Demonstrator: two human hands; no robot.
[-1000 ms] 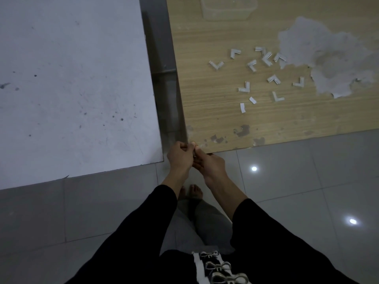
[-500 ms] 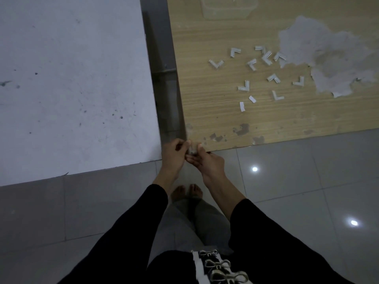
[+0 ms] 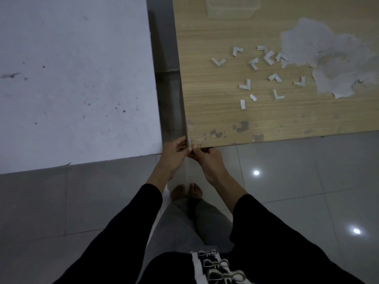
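My left hand [image 3: 173, 152] and my right hand [image 3: 207, 158] meet at the near left corner of the wooden table [image 3: 225, 111]. Together they pinch a small pale piece [image 3: 189, 142], held right at that corner. How much of the piece the fingers cover I cannot tell. Several white L-shaped pieces [image 3: 264, 66] and two short white strips [image 3: 243, 104] lie scattered on the table further back.
A white table [image 3: 71, 78] stands to the left, with a dark gap [image 3: 170, 95] between the two tables. A clear plastic box [image 3: 231, 7] sits at the far edge. The wood veneer has a large peeled grey patch [image 3: 328, 64]. Glossy floor tiles [image 3: 307, 181] and my bare feet lie below.
Both hands have moved forward and up, from over the floor to the corner of the wooden table, still pinching the small piece.
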